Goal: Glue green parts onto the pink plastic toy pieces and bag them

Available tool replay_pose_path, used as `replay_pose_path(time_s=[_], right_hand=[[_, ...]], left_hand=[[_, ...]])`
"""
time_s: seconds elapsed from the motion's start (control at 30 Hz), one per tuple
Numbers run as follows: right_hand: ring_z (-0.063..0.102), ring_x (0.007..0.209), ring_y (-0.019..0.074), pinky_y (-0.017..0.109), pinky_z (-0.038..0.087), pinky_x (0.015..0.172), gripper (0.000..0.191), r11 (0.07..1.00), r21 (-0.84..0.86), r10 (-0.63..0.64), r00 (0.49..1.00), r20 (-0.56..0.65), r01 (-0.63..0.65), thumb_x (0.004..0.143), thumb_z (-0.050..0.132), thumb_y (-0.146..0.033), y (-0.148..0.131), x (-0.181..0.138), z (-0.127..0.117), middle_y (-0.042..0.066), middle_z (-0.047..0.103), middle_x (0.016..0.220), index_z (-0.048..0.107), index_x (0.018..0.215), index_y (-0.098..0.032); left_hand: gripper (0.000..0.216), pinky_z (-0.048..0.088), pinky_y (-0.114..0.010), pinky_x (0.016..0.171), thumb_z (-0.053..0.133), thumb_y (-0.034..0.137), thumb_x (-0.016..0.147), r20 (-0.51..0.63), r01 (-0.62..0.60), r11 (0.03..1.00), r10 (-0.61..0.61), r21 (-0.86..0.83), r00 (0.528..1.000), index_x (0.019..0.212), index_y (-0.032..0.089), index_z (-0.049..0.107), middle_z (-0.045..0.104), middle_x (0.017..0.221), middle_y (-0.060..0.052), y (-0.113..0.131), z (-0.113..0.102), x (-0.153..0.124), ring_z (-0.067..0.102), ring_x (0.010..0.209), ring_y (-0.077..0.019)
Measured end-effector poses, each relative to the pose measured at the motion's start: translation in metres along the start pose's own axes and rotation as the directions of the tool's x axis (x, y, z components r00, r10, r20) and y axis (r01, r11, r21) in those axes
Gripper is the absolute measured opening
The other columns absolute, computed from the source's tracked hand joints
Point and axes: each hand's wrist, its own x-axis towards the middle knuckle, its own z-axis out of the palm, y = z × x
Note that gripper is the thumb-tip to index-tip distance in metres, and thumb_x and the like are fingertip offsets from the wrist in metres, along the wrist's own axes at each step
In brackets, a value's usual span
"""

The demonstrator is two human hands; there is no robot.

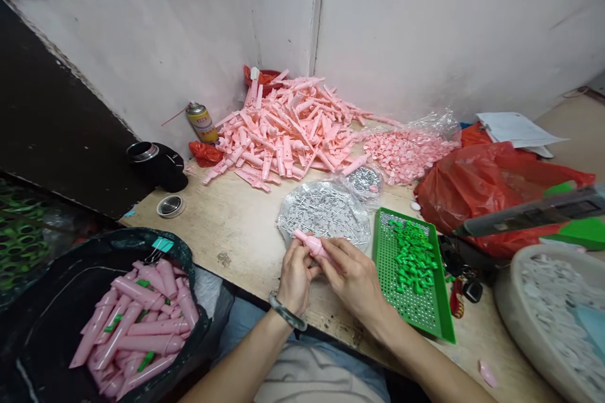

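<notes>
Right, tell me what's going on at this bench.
A person holds a pink plastic tube in the left hand and right hand, above a workbench. Just behind the hands lies a clear bag of small grey metal pieces. To the right sits a green perforated tray of green plastic bits. A heap of pink moulded parts lies further back, and more pink tubes fill a black bag at the left.

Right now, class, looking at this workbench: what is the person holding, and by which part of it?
A pink plastic tube, held in both hands: the right hand has its wider end, and the left hand has its middle, below the narrow tip.
</notes>
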Motion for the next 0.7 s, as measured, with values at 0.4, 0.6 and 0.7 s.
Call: replay_pose_path(time_s=[0.4, 0.6, 0.7], right_hand=[[0.062, 0.094, 0.0227, 0.035, 0.057, 0.078, 0.029, 0.981, -0.083, -0.186, 0.976, -0.112, 0.177, 0.094, 0.056, -0.013, 0.001, -0.009, 0.011, 0.013, 0.066, 0.102, 0.064, 0.121, -0.015], [0.061, 0.088, 0.0225, 0.034, 0.057, 0.073, 0.029, 0.969, -0.198, -0.165, 0.982, -0.091, 0.144, 0.094, 0.053, -0.013, 0.0, -0.013, 0.014, 0.012, 0.066, 0.098, 0.063, 0.122, -0.014], [0.062, 0.09, 0.0226, 0.034, 0.057, 0.075, 0.026, 0.961, -0.234, -0.163, 0.985, -0.051, 0.147, 0.095, 0.052, -0.015, -0.002, -0.012, 0.012, 0.013, 0.066, 0.099, 0.065, 0.118, -0.014]], left_hand=[[0.038, 0.051, -0.021, 0.057, 0.081, 0.03, 0.068, -0.098, 0.077, 0.996, -0.072, 0.049, 0.993, 0.097, 0.013, 0.063, 0.072, 0.087, -0.009, 0.001, 0.002, 0.006, 0.065, 0.065, -0.0133], [0.02, 0.05, -0.02, 0.054, 0.077, 0.017, 0.072, -0.163, 0.177, 0.983, -0.184, -0.057, 0.969, 0.088, 0.012, 0.066, 0.07, 0.077, -0.006, 0.001, 0.001, 0.009, 0.061, 0.058, -0.0105], [0.013, 0.05, -0.02, 0.051, 0.075, 0.015, 0.074, -0.158, 0.203, 0.977, -0.21, -0.06, 0.965, 0.084, 0.011, 0.067, 0.066, 0.069, -0.005, 0.0, 0.002, 0.011, 0.059, 0.053, -0.0103]])
